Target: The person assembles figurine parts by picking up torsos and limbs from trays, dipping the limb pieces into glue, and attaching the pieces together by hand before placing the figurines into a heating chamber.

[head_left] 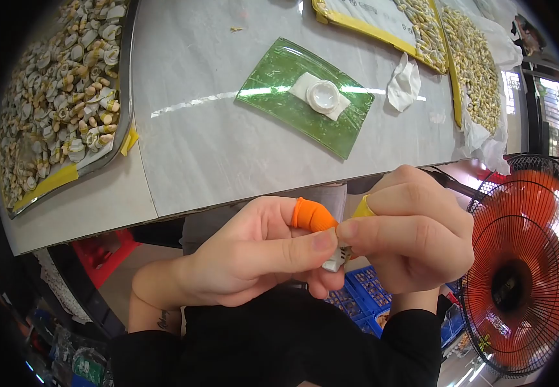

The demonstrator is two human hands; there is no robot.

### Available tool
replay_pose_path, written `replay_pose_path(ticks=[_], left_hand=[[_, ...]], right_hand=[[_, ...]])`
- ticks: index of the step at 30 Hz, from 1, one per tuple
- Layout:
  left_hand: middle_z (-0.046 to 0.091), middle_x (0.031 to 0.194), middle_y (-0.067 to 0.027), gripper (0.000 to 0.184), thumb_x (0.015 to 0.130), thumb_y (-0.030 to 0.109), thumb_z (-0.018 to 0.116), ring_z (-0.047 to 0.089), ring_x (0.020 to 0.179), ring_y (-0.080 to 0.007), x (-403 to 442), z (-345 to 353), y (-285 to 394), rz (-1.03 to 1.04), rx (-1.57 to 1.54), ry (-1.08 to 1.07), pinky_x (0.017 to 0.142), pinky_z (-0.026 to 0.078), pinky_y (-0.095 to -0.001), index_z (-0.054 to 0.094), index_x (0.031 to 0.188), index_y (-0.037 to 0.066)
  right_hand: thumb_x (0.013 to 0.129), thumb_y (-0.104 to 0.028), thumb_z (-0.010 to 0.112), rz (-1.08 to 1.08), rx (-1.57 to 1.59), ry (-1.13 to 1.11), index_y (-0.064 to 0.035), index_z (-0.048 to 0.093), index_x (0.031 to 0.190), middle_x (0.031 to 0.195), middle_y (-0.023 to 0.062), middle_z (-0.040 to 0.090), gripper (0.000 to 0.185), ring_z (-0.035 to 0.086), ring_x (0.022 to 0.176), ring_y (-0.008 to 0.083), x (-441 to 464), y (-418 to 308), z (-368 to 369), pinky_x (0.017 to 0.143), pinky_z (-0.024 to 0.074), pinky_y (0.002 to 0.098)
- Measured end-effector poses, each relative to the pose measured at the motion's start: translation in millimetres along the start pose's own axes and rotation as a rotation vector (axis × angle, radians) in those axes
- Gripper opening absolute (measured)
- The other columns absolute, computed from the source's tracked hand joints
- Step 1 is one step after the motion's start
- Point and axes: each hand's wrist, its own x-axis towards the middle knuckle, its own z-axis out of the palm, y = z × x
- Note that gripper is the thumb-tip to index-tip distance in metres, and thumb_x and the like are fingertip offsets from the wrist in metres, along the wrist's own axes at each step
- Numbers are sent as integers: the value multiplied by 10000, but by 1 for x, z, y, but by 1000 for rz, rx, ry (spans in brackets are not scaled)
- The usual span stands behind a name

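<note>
My left hand (254, 251), with an orange ribbed finger cot (313, 215) on one finger, is closed in a pinch just below the table edge. In its fingertips is a small whitish piece with dark marks (335, 260), mostly covered by the fingers. My right hand (418, 226) meets it from the other side, thumb and fingers pressed together at the top of the same piece. A bit of yellow cot (364, 207) shows on a right finger. Whether the right fingertips hold a separate part is hidden.
On the grey table (189, 148) lies a green glossy plate (279, 84) bearing a small round white dish (323, 97). Beside it is crumpled tissue (404, 84). Trays of small rolled pieces stand left (67, 84) and back right (473, 71). An orange fan (518, 271) stands at right; blue crates (366, 290) sit below.
</note>
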Motion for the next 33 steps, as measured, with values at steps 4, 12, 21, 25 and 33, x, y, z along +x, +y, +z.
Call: replay_pose_path(ticks=[4,12,21,25,33], left_hand=[[642,809,-97,216,909,200,533,629,720,-140,-1,2,1,-14,3,33,661,512,-247,541,963,-10],[647,781,-93,261,915,261,523,629,677,-151,-1,0,-2,-61,-39,12,639,516,-253,572,912,4],[638,776,-77,203,890,204,569,624,672,-135,-1,2,-2,-44,-37,23,638,517,-256,565,908,2],[615,699,-111,259,850,232,608,579,596,-193,-1,9,1,-33,112,129,575,475,-293,544,910,-12],[623,744,-96,217,857,194,608,601,652,-154,1,5,0,-17,63,85,611,491,-262,557,912,-10]], right_hand=[[629,-10,685,24,-22,20,-25,626,725,632,51,563,113,512,511,148,0,-3,0,445,386,233],[700,-155,729,76,-51,36,-32,619,721,607,51,567,167,518,504,143,-4,-6,-1,445,367,238],[504,-5,736,117,-44,58,-9,646,746,591,51,549,258,544,507,180,-2,-14,0,446,417,246],[512,-2,738,150,-31,72,-6,641,748,589,55,545,255,542,498,183,-5,-15,1,437,414,249],[559,10,744,209,-15,20,-1,636,776,577,74,540,242,540,486,201,-7,-17,-2,429,414,266]])
